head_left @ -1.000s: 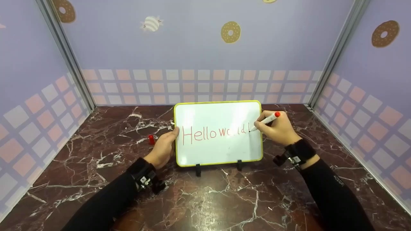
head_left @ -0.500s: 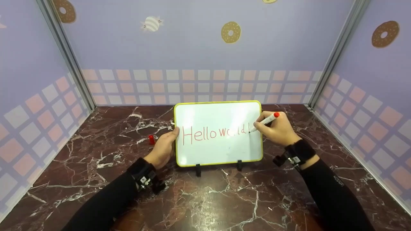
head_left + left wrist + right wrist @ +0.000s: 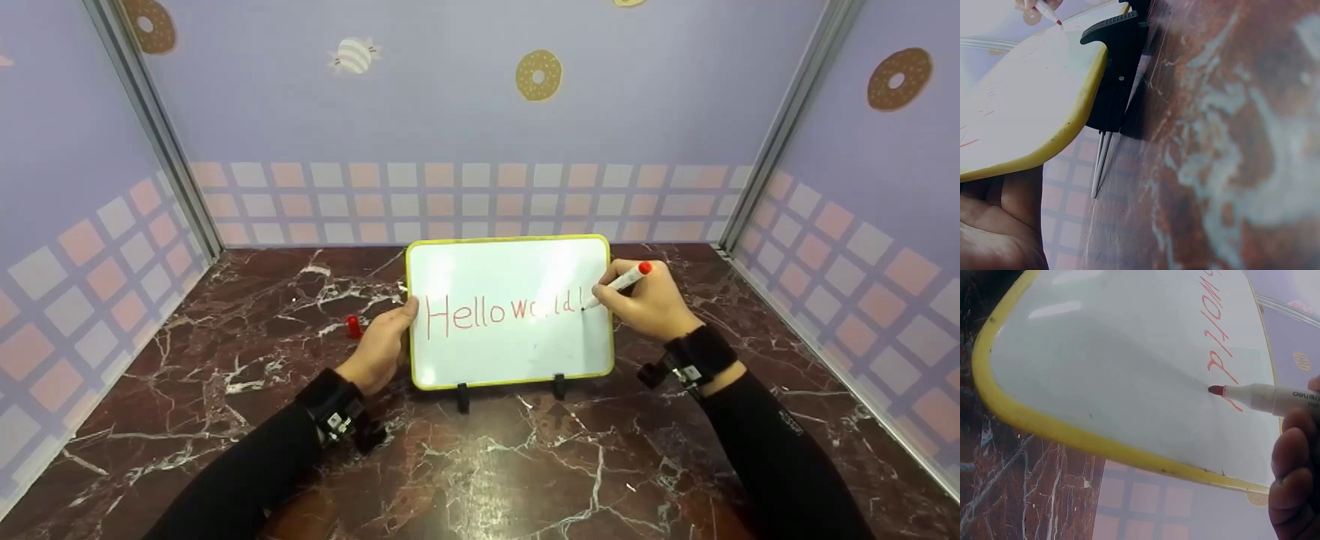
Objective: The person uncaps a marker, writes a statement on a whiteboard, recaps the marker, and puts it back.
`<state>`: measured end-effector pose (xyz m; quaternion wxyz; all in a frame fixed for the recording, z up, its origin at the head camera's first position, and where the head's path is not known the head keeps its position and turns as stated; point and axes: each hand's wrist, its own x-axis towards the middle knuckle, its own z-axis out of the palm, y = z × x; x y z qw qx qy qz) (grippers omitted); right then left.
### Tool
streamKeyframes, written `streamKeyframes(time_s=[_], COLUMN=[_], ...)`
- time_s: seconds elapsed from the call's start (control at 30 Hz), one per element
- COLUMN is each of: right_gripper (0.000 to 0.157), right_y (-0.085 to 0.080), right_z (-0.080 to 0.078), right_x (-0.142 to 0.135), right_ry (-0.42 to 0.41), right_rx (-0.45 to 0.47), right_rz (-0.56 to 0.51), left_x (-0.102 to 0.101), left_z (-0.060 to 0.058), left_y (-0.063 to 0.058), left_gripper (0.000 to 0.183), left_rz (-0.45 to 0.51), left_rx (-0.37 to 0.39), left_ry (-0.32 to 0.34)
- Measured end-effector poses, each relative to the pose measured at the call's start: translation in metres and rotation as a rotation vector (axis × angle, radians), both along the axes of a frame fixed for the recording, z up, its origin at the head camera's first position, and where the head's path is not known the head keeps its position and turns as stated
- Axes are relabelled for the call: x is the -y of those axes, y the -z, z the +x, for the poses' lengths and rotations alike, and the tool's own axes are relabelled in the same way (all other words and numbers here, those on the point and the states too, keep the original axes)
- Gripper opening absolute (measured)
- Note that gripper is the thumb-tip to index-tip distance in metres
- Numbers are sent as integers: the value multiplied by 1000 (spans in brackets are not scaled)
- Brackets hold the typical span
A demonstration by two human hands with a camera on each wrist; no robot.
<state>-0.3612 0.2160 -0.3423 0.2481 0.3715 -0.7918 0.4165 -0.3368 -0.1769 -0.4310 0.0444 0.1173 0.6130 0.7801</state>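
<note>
A whiteboard (image 3: 495,352) with a yellow rim leans upright on a black stand (image 3: 1112,73), and red handwriting on it reads "Hello world!". My left hand (image 3: 381,346) grips the board's left edge, thumb on the front and fingers behind. In my right hand (image 3: 651,301) a white marker (image 3: 626,280) with a red end is pinched between thumb and fingers. Its red tip (image 3: 1217,390) is at the board's surface, by the lower end of the exclamation mark. A red marker cap (image 3: 354,326) stands on the table left of the board.
The dark red marbled table (image 3: 480,472) carries the stand, whose two black front clips (image 3: 463,397) hook the board's lower rim. Lilac wall panels (image 3: 450,112) with doughnut and check prints enclose the back and both sides.
The marker tip has shifted very slightly down at the exclamation mark, and the marker's red end has moved a little left. My left hand and the board keep their places.
</note>
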Motion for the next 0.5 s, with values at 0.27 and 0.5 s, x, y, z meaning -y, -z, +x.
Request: streamKeyframes(time_s=[0.27, 0.5], right_gripper=[17, 17], right_y=[6, 10], right_z=[-7, -12], right_x=[-2, -4], right_ry=[-2, 7], right_rx=[15, 15], right_rz=[-3, -5], left_x=[2, 2], left_z=[-1, -1], left_y=[2, 2], left_gripper=[62, 63], left_rz=[4, 2], left_rx=[-17, -11], left_ry=[30, 26])
